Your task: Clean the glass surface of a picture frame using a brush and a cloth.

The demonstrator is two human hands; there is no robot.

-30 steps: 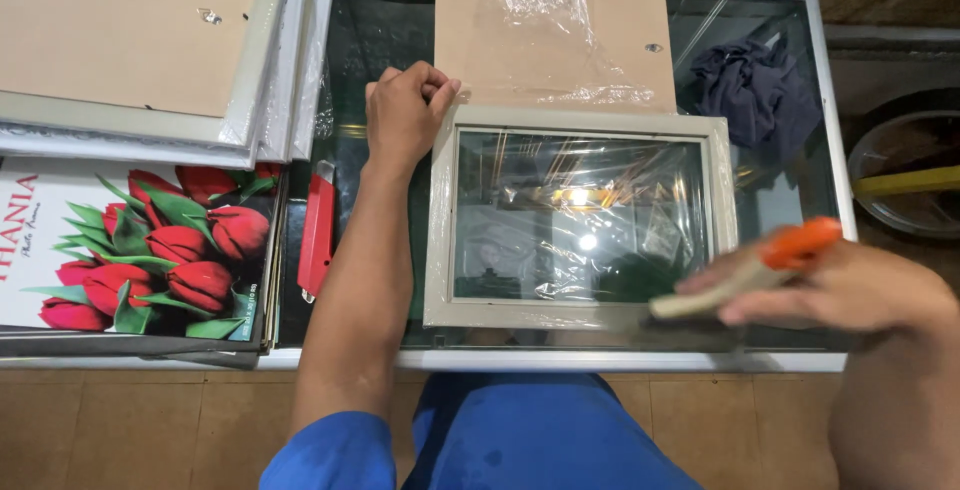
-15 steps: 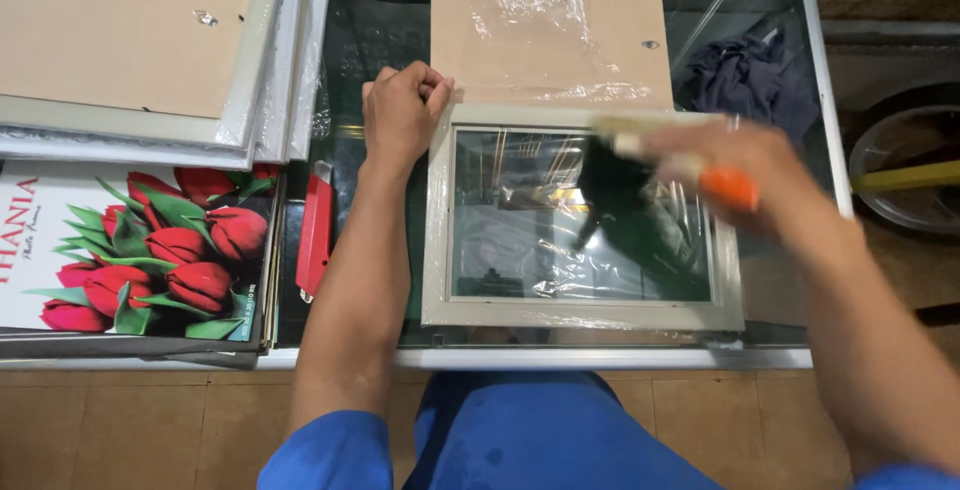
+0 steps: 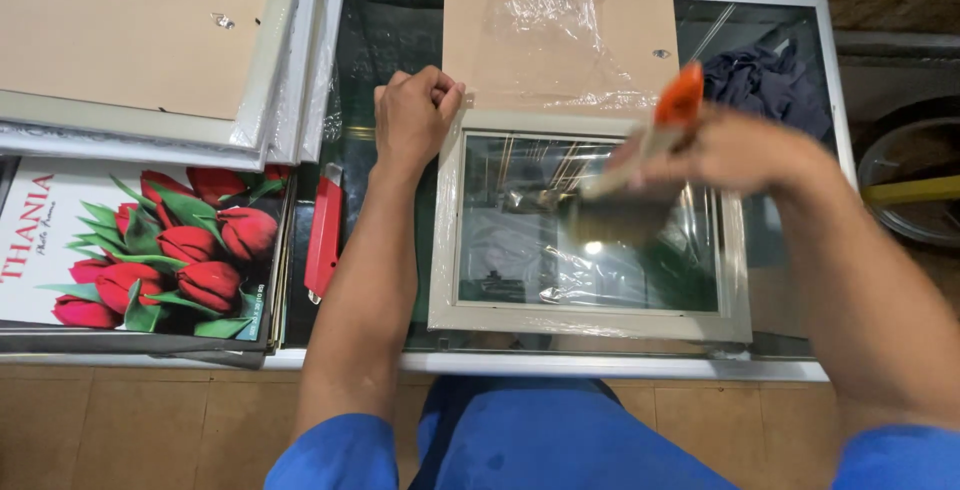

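A pale picture frame (image 3: 590, 325) lies flat near the front edge of the glass-topped bench (image 3: 560, 364), roughly at its middle, with clear plastic film crinkled over its glass pane. The left hand (image 3: 415, 115) is closed into a loose fist, knuckles pressed down at the frame's far left corner, touching its rim. The right hand (image 3: 735, 155), blurred, is clamped around a brush (image 3: 640, 175) with an orange handle; the handle end points up and away toward the back edge, while the dark bristles sit over the upper middle of the pane. Whether the bristles touch the glass cannot be told through the blur.

Just behind the frame, against the back edge, rests a brown backing board (image 3: 560, 40) under loose clear wrap. A red utility knife (image 3: 325, 230) lies on the bench just beside the left forearm, lengthwise toward the front edge. At the bench's left end sits a print of red tulips (image 3: 170, 250), and behind it a stack of wrapped frames (image 3: 140, 40) lying face down. A dark cloth (image 3: 765, 80) is bunched near the back right corner.
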